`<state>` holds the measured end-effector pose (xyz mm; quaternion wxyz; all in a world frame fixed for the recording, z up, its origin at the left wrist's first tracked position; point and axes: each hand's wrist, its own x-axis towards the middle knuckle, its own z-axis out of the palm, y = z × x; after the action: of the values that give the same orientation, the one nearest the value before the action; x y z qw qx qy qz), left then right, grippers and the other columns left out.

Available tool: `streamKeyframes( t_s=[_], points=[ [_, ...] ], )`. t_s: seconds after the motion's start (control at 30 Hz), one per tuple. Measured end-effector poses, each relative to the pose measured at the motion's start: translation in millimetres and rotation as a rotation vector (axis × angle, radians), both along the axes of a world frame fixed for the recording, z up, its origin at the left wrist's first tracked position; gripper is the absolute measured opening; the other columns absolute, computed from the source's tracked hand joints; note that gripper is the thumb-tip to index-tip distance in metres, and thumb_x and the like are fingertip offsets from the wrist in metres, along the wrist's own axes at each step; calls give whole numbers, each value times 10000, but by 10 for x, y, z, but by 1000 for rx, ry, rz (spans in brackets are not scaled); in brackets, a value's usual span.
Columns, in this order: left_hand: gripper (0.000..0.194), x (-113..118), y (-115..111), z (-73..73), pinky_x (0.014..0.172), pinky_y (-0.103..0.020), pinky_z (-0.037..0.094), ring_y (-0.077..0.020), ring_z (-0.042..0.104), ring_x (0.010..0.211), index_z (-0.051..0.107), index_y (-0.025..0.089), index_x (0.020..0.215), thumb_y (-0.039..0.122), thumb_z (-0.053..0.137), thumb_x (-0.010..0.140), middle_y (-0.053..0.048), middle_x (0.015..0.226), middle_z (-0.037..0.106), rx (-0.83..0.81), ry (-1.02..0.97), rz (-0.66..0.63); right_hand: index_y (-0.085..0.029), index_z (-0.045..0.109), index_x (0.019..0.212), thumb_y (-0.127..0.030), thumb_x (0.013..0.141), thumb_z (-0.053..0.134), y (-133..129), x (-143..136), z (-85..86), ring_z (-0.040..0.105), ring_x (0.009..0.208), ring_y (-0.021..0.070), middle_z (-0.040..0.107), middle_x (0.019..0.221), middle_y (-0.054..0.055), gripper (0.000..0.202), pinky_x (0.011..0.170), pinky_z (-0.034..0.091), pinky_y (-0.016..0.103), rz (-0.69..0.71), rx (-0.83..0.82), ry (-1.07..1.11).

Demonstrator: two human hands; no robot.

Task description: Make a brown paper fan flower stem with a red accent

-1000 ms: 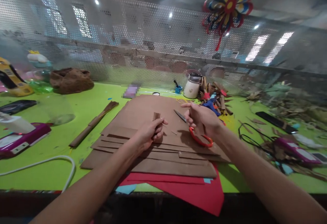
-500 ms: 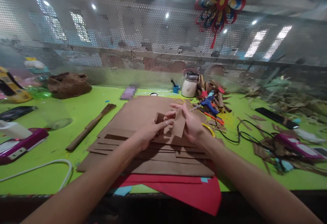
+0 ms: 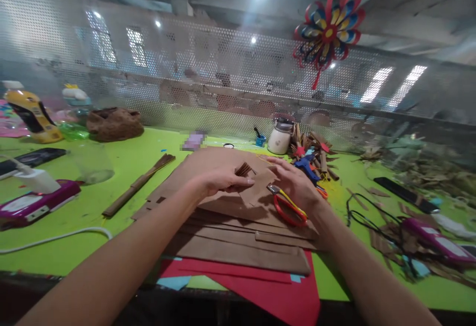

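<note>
My left hand (image 3: 226, 181) pinches a small pleated piece of brown paper (image 3: 243, 168) between thumb and fingers, above a stack of large brown paper sheets (image 3: 215, 157). To its right, my right hand (image 3: 297, 179) is open, fingers stretched out and apart. Just under that palm lie scissors (image 3: 290, 211) with red and yellow handles, on the sheets. Between the hands a small flat brown paper piece (image 3: 258, 192) rests on the stack; whether the right fingertips touch it I cannot tell.
Red paper (image 3: 267, 286) sticks out past the table's front edge. Behind the right hand are a blue glue gun (image 3: 307, 167), brown scraps and a white jar (image 3: 280, 137). A rolled brown paper stick (image 3: 137, 187) lies left. Purple power strips (image 3: 40, 204) and cables flank the stack.
My right hand has let go of the flat brown paper piece and opened, moving right over the scissors. The left hand keeps the pleated paper. The view has tilted up.
</note>
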<state>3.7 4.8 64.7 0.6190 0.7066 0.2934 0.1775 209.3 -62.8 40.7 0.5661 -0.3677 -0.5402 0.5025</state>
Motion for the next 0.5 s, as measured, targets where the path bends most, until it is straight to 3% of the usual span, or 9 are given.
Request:
streamKeyframes(
  t_s=[0.13,0.23,0.33,0.5],
  points=[
    [219,-33,43,47,432,-192,200,-65,311,452,589,150,672,342,685,630,23,536,425,-15,57,-113,-209,595,1077,-223,731,597,-50,88,50,520,1020,195,591,1087,58,346,863,407,327,77,106,-343],
    [217,-44,34,27,433,-185,207,-77,357,498,597,165,724,350,672,639,12,591,453,-29,82,-139,-178,650,960,-236,734,592,-73,28,57,549,934,186,614,994,59,240,825,417,316,92,178,-501],
    [260,-44,63,11,456,-175,254,-91,412,592,605,189,842,367,645,657,-1,718,508,-38,98,-161,-146,666,816,-259,713,619,-65,-35,22,550,785,158,618,828,40,160,730,422,279,-22,235,-538],
    [341,33,208,31,547,-190,344,-113,462,715,589,223,925,432,625,657,2,831,542,-24,109,-57,-120,625,763,-349,704,629,3,-37,-69,399,508,76,491,561,-34,237,486,314,212,-153,68,-438]
  ],
)
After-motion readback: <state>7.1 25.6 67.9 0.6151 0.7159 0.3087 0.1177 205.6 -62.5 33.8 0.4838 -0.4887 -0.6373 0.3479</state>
